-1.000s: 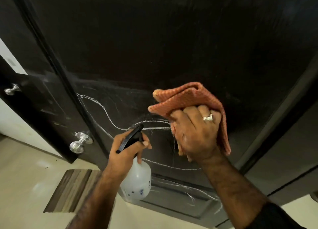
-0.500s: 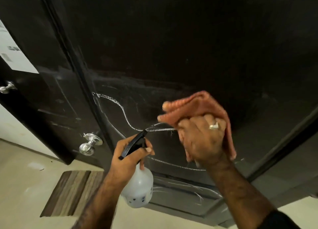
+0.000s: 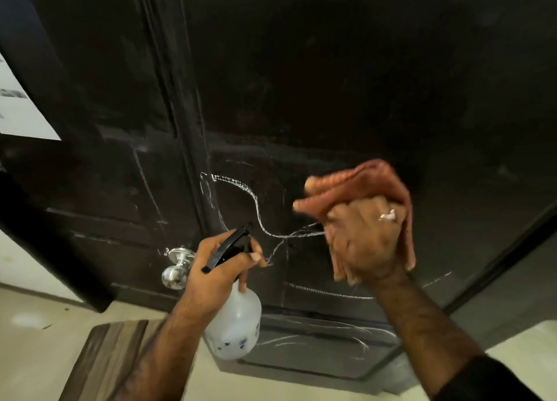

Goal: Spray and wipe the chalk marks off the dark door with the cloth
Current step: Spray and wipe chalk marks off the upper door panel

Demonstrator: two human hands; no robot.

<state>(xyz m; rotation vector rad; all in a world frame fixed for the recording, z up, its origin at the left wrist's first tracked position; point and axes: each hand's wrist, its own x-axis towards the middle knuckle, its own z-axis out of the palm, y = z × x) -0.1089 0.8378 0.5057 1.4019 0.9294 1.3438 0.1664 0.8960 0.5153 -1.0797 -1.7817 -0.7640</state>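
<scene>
While the right hand [image 3: 366,241] clutches the folded orange cloth [image 3: 358,186] against the dark door [image 3: 346,84], the left hand [image 3: 218,268] grips the spray bottle [image 3: 235,328] just below, its nozzle toward the panel. White chalk marks [image 3: 256,207] curl between bottle and cloth; a silver knob [image 3: 176,268] sits left.

Your right hand [image 3: 366,244] sits right of centre in the frame, holding the cloth [image 3: 358,186] against the door [image 3: 331,84], which fills the upper frame behind both hands. Your left hand [image 3: 221,268] is at lower centre, gripping the spray bottle [image 3: 235,328], whose body hangs below your fist. The chalk marks [image 3: 256,207] run between the two hands and below them. The door knob [image 3: 176,268] lies just left of your left hand. The mat [image 3: 111,358] lies on the floor [image 3: 36,340] at lower left.
</scene>
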